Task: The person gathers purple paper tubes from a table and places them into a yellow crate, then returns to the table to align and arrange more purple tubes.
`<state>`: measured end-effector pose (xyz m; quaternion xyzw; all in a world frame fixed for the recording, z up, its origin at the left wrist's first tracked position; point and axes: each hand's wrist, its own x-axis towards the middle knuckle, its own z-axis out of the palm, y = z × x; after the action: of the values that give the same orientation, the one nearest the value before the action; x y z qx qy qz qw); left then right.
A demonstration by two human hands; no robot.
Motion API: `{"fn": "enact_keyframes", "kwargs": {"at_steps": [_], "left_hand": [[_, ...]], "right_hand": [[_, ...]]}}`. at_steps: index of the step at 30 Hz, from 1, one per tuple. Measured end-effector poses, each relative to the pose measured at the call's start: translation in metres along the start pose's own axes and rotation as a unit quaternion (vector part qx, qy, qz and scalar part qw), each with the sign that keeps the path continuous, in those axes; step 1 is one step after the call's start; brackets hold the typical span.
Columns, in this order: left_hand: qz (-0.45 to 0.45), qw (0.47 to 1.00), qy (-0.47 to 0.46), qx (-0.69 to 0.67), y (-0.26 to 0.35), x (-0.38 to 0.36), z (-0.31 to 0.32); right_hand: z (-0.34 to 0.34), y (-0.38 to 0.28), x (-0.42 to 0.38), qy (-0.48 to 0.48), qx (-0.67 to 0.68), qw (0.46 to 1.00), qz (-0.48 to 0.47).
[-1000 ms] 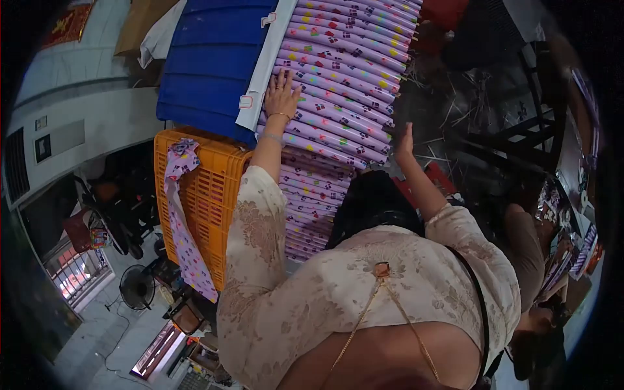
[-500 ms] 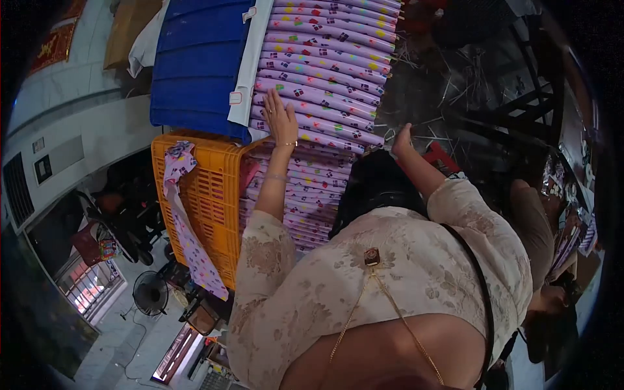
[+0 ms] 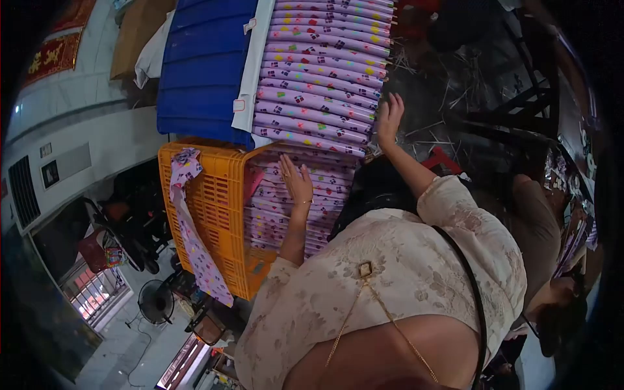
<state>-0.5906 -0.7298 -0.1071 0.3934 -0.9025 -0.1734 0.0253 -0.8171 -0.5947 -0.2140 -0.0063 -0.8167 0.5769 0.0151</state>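
White wall (image 3: pixel 78 123), barred window (image 3: pixel 88 294), floor fan (image 3: pixel 156 301)

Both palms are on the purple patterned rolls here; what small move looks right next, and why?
Probably press the right hand inward to square the ends of the purple rolls, since it sits open at their right edge. The left hand lies flat on the lower rolls inside the orange crate, apparently steadying them.
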Motion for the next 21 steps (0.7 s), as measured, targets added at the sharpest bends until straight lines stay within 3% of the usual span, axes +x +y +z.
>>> {"fn": "enact_keyframes", "kwargs": {"at_steps": [2,4,6,7,9,10,12,16,21], "left_hand": [[0.002,1.000,0.000,-0.002,0.002,0.016,-0.003],[0.014,0.999,0.026,0.020,0.014,0.041,-0.006],[0.125,0.991,0.032,0.043,0.020,0.068,-0.008],[0.128,0.988,0.022,0.084,0.030,0.082,-0.012],[0.132,0.982,0.031,0.133,0.039,0.116,-0.016],[0.132,0.981,0.037,0.137,0.037,0.128,-0.018],[0.095,0.979,0.035,0.176,0.033,0.147,-0.021],[0.104,0.985,0.022,0.138,0.006,0.138,-0.017],[0.058,0.969,0.017,0.239,0.010,0.107,-0.010]], "right_hand": [[0.014,-0.042,0.016,-0.123,0.058,0.984,-0.111],[0.048,-0.074,0.020,-0.241,0.054,0.935,-0.253],[0.089,-0.100,0.016,-0.298,0.016,0.896,-0.330],[0.107,-0.102,0.012,-0.300,0.024,0.893,-0.333],[0.139,-0.111,0.004,-0.424,-0.039,0.858,-0.288],[0.142,-0.117,0.001,-0.410,-0.077,0.858,-0.300],[0.158,-0.114,-0.011,-0.295,-0.080,0.876,-0.372],[0.146,-0.117,-0.010,-0.400,-0.071,0.843,-0.353],[0.138,-0.107,-0.020,-0.399,-0.041,0.831,-0.387]]}}
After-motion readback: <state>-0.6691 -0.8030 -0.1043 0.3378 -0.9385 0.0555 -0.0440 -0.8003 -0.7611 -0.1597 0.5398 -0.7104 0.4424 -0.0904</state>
